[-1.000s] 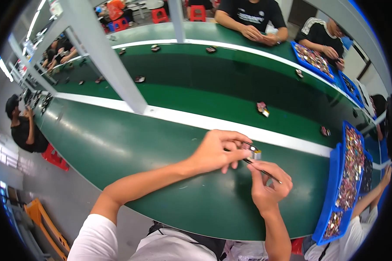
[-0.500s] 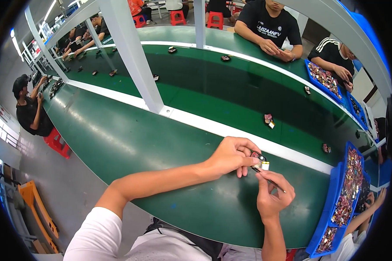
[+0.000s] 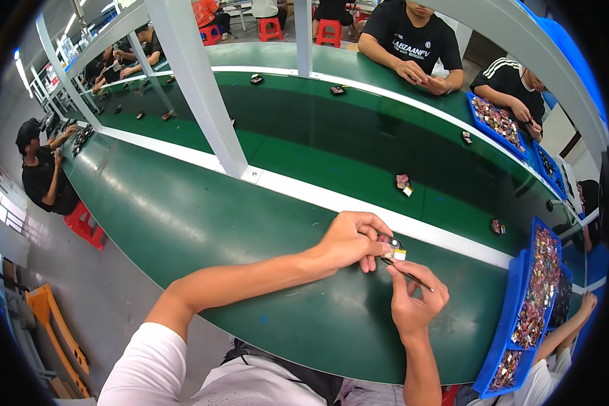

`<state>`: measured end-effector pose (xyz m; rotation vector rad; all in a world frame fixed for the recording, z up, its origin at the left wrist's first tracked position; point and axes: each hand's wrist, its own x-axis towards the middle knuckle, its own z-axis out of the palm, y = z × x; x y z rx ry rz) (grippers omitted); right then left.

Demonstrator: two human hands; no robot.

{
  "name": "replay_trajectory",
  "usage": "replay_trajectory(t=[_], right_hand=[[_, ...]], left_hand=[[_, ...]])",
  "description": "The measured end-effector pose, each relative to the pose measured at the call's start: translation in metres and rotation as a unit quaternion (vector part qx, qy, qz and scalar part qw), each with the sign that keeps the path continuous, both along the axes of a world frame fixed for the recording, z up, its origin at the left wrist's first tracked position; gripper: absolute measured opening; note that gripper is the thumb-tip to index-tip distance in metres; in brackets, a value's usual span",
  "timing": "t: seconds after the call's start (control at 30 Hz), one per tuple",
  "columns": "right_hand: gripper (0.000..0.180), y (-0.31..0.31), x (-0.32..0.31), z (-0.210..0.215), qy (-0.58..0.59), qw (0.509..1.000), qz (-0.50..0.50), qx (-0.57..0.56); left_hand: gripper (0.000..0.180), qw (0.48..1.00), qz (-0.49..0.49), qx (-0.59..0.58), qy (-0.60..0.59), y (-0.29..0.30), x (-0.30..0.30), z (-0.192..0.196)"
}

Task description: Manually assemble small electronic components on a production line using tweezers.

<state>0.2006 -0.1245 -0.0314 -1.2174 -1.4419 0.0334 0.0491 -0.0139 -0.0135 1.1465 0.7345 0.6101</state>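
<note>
My left hand (image 3: 355, 242) pinches a small electronic part (image 3: 394, 252) above the green table. The part has a black housing, a reddish board and a silver-white block with a yellow edge; my fingers hide some of it. Just to its right, my right hand (image 3: 418, 298) grips a thin dark tool (image 3: 413, 272), like tweezers or a slim pick. Its tip meets the lower edge of the part near my left thumb; whether it touches I cannot tell. Both forearms reach in over the table's near edge.
A blue tray (image 3: 517, 271) full of small reddish parts stands at my right. Beyond the white rail (image 3: 358, 206) a green conveyor belt (image 3: 304, 155) carries several scattered parts. A grey post (image 3: 199, 88) rises from the rail. Co-workers sit across the belt and at both sides.
The parts on the belt have slid a little left. The whole view has shifted slightly. My hands keep hold of the part and the tool, with the tip still at the part's lower edge.
</note>
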Motion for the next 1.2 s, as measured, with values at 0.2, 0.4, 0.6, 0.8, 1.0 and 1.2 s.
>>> replay_trajectory(t=[0.2, 0.4, 0.6, 0.8, 1.0, 1.2], right_hand=[[0.018, -0.006, 0.013, 0.004, 0.036, 0.998, -0.034, 0.029], [0.020, -0.005, 0.009, 0.007, -0.028, 0.998, 0.014, 0.062], [0.021, -0.007, 0.017, -0.006, -0.051, 0.996, -0.005, 0.068], [0.020, -0.012, 0.022, -0.008, -0.052, 0.998, -0.009, 0.042], [0.023, -0.009, 0.024, -0.011, -0.059, 0.995, 0.005, 0.074], [0.020, -0.014, 0.023, -0.007, -0.061, 0.997, -0.003, 0.050]], left_hand=[[0.020, 0.975, 0.166, 0.139, 0.055, 0.084, -0.005, -0.035], [0.034, 0.722, 0.254, 0.487, 0.421, 0.159, -0.061, -0.046], [0.020, 0.688, 0.251, 0.604, 0.315, 0.143, 0.000, -0.017], [0.020, 0.838, 0.021, 0.482, 0.255, 0.153, 0.077, -0.025], [0.021, 0.831, -0.020, 0.449, 0.328, 0.159, 0.083, -0.028], [0.017, 0.916, -0.022, 0.290, 0.277, 0.132, 0.056, -0.011]])
